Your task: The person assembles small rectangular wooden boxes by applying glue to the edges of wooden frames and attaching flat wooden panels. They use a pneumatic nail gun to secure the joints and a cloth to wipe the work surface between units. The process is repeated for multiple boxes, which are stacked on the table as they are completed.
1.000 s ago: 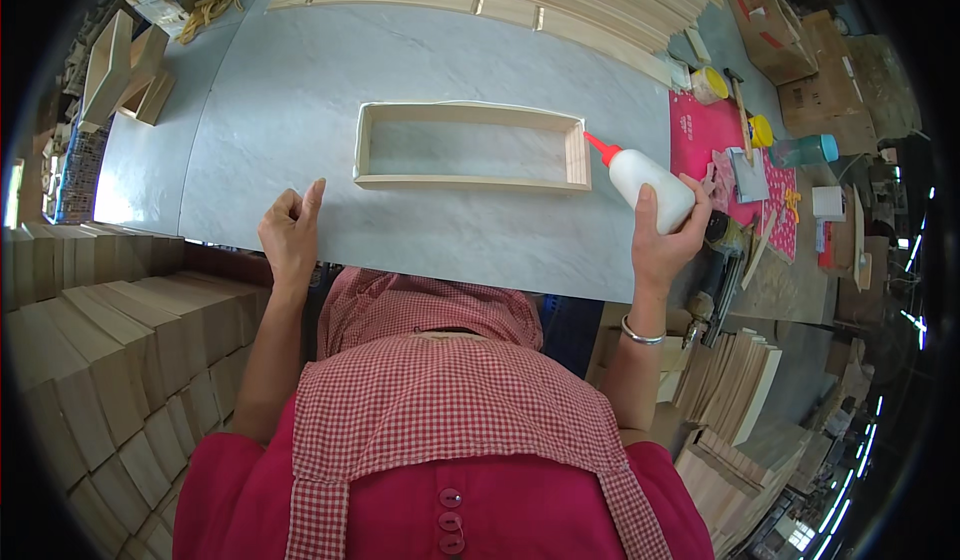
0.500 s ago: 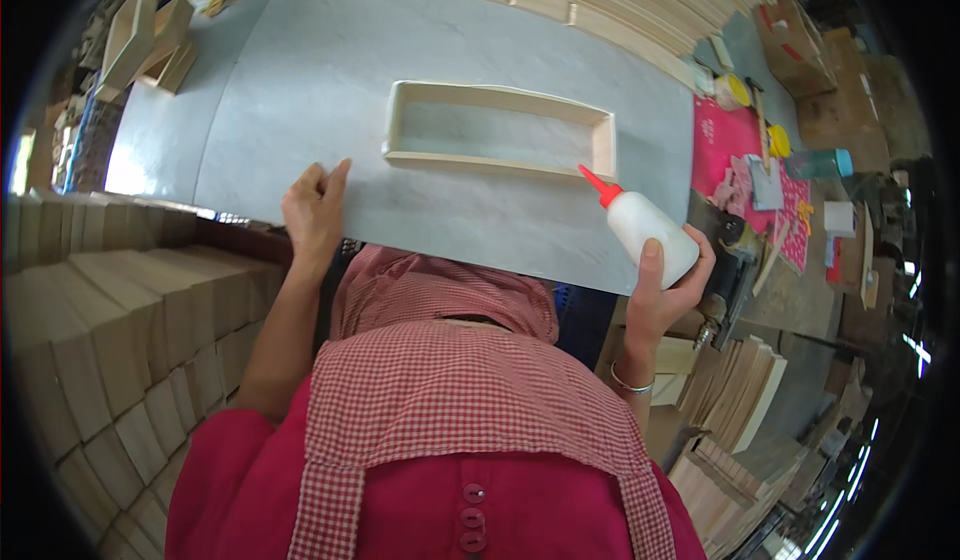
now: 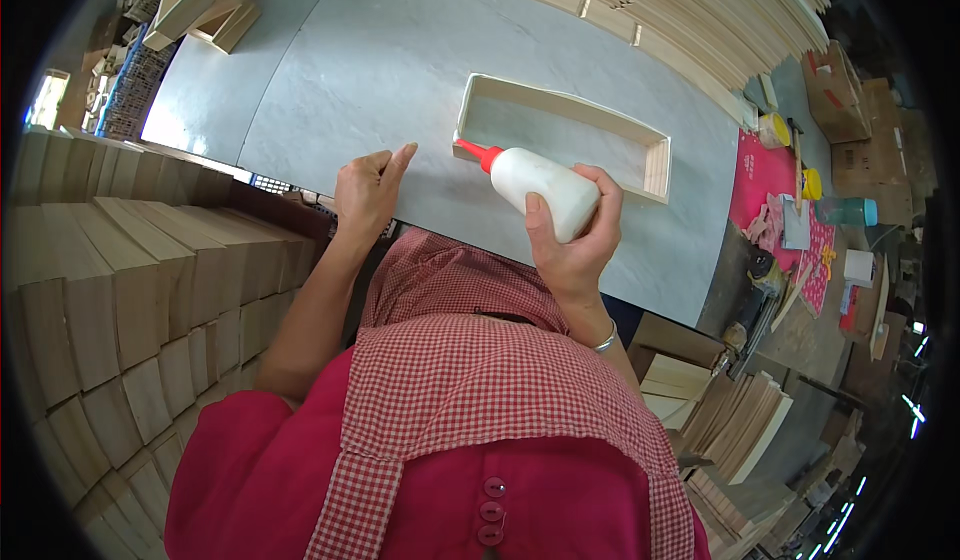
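Right hand (image 3: 578,245): fingers wrapped around a white squeeze bottle (image 3: 545,190), thumb on the near side. Bottle tilted, its red nozzle (image 3: 484,156) aimed left, tip at the near left corner of a shallow wooden frame (image 3: 575,107); cannot tell whether tip and wood touch. Frame lies on the grey counter (image 3: 370,70), right of centre, slightly askew, its near side partly behind the bottle.

Left hand (image 3: 364,192): left of the frame, well apart from it, above the counter's near edge. Fingers loosely clenched, thumb raised.

Surroundings: long pale wooden strips (image 3: 680,20) piled along the far side; small wooden boxes (image 3: 190,5) at far left; wooden blocks (image 3: 135,300) stacked near left, beside the person. To the right, a pink sheet (image 3: 751,175) and a teal bottle (image 3: 843,211).
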Action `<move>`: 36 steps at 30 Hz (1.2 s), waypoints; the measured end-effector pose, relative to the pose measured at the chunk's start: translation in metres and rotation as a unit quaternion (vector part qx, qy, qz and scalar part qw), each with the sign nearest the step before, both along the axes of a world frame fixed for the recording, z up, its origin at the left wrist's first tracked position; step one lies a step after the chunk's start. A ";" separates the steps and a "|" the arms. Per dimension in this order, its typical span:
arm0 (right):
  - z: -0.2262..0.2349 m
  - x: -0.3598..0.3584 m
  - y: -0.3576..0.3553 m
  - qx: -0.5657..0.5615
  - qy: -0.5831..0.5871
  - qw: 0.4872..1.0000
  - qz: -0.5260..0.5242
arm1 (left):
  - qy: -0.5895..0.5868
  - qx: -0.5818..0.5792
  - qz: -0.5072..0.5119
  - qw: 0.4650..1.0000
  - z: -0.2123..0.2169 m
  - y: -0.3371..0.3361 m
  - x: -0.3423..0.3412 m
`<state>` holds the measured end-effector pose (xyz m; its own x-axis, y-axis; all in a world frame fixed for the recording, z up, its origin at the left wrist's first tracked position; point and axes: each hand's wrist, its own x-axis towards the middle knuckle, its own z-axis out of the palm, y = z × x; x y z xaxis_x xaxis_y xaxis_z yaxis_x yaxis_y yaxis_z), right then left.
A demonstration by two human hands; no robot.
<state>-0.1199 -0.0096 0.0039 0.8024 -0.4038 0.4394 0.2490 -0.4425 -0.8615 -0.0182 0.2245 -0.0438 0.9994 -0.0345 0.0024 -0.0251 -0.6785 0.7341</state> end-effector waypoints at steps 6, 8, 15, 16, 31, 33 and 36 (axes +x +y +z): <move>0.006 -0.014 -0.014 -0.038 -0.003 0.999 -0.037 | -0.002 -0.001 0.014 1.000 0.001 -0.004 -0.002; 0.008 -0.022 -0.022 -0.031 0.003 0.998 -0.049 | 0.000 -0.003 0.009 1.000 0.000 -0.004 -0.003; 0.012 -0.049 -0.051 -0.044 0.020 0.991 -0.122 | -0.002 0.009 0.005 1.000 0.000 -0.004 -0.001; 0.013 -0.054 -0.055 -0.040 0.029 0.991 -0.128 | -0.006 0.016 0.004 1.000 -0.001 -0.004 -0.001; 0.015 -0.101 -0.119 -0.113 0.034 0.950 -0.290 | -0.004 0.030 0.011 0.999 0.004 -0.009 -0.001; 0.015 -0.105 -0.125 -0.124 0.040 0.943 -0.308 | -0.001 0.031 0.009 0.999 0.002 -0.007 0.000; 0.016 -0.109 -0.131 -0.120 0.041 0.937 -0.325 | 0.015 0.017 0.014 1.000 0.004 -0.010 -0.001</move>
<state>-0.2287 -0.1408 0.0197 0.4565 -0.7165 0.5275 -0.2036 -0.6612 -0.7220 -0.0191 0.2148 -0.0397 0.9996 -0.0054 -0.0279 0.0160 -0.7037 0.7104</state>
